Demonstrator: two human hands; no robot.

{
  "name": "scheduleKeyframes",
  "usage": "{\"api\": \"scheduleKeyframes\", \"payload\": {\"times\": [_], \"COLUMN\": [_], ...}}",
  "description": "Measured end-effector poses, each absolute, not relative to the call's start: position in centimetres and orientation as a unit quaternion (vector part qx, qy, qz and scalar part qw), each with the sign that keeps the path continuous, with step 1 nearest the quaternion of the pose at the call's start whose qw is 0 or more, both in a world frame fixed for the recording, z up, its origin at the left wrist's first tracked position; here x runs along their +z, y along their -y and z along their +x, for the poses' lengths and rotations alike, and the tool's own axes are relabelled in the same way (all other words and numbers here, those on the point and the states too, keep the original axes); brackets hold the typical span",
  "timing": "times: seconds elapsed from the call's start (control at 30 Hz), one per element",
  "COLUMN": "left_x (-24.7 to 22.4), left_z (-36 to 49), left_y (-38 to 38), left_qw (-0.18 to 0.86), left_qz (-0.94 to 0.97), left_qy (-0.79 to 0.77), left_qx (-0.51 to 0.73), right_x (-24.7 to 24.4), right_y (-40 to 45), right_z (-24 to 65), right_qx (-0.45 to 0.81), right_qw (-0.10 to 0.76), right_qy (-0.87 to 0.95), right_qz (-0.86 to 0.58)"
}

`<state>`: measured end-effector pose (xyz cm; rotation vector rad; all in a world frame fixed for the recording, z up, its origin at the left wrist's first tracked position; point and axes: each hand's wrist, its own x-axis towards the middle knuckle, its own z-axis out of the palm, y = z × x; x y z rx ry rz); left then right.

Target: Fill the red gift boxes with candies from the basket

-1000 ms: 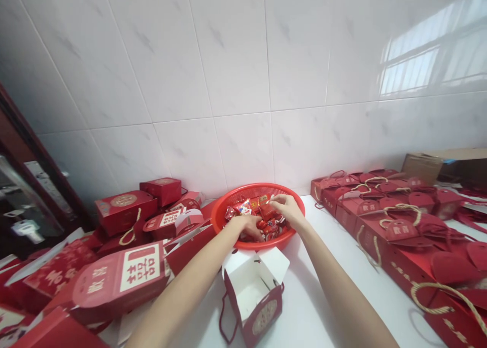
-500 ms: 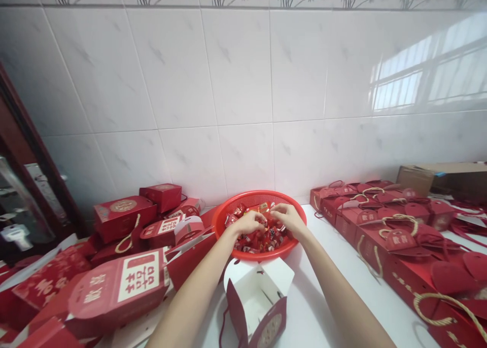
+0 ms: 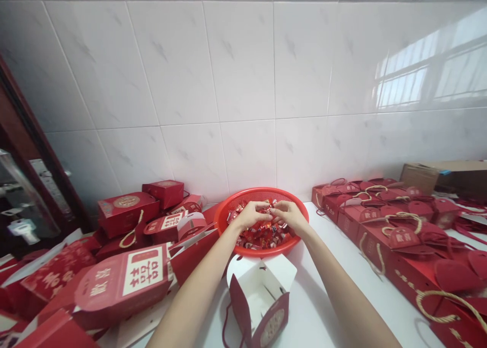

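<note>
A red plastic basket, filled with shiny red wrapped candies, stands against the wall. Over the candies, my left hand comes in from the left with its fingers curled round wrapped candy. Facing it is my right hand, its fingertips pinched on candy and almost meeting the left ones. Most of what the fingers hold is hidden by the hands. Between my forearms, just in front of the basket, a candy box stands with its flaps spread, showing a white inside and a dark red outside.
Red gift boxes lie piled loosely on the left. Rows of closed red boxes with rope handles line the right side of the white table. A cardboard carton is at the back right, and a tiled wall rises behind.
My hands have drawn closer together over the candies, and the fingertips now nearly meet. The view has shifted slightly. The box in front has stayed in place.
</note>
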<state>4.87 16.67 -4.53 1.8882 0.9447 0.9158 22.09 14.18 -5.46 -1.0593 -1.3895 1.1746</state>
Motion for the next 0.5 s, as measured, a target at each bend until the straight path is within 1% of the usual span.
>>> {"api": "scheduleKeyframes", "payload": {"times": [0.1,0.23,0.37,0.5], "left_x": [-4.93,-5.30,-4.89,-4.31], "left_z": [5.06,5.27,5.33,5.28], "left_y": [-16.72,-16.70,-16.47,-16.14], "left_qw": [0.379,0.311,0.277,0.245], "left_qz": [0.755,0.778,0.768,0.760], "left_qy": [-0.380,-0.388,-0.427,-0.481], "left_qx": [0.377,0.384,0.388,0.363], "right_x": [-5.48,-5.74,-6.01,-5.94], "right_y": [-14.28,-14.40,-14.53,-14.63], "right_z": [22.03,22.23,22.68,22.94], "right_qx": [0.479,0.466,0.469,0.434], "right_qw": [0.504,0.500,0.539,0.571], "right_qy": [0.567,0.584,0.586,0.580], "right_qz": [-0.442,-0.438,-0.383,-0.387]}}
